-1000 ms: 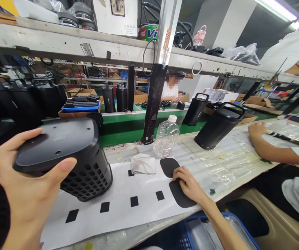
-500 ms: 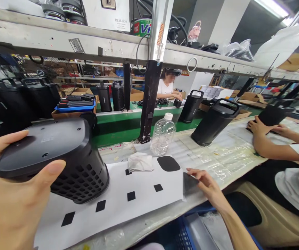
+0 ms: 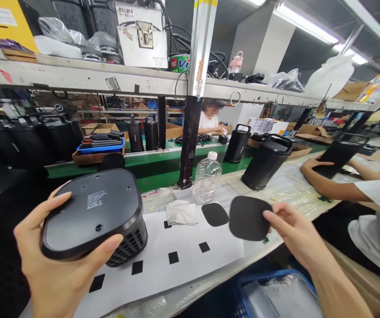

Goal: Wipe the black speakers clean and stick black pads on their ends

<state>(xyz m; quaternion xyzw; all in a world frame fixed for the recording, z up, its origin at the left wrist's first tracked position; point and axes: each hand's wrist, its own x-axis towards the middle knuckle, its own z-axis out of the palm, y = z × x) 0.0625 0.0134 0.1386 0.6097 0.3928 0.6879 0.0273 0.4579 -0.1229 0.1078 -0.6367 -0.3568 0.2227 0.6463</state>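
My left hand (image 3: 60, 260) grips a black speaker (image 3: 90, 212) by its upper end, thumb on the near side and fingers on the far side. Its flat face with screws and small print is turned up. Between the thumb and fingers of my right hand (image 3: 295, 229) is a thin black rounded-square pad (image 3: 249, 218), held raised over the right end of the white sheet (image 3: 156, 282). A similar pad (image 3: 215, 214) lies on the sheet, along with several small black squares (image 3: 173, 257).
A clear plastic bottle (image 3: 207, 179) and a crumpled white cloth (image 3: 180, 212) stand behind the sheet. Further right is an upright black speaker (image 3: 265, 163). A dark post (image 3: 190, 141) rises mid-bench. A co-worker's arms (image 3: 332, 183) hold another speaker. Below sits a blue basket (image 3: 242, 287).
My right hand has lifted the black pad off the sheet's right edge and turned its broad face into view. The speaker in my left hand now sits further right, its printed label readable as lines.
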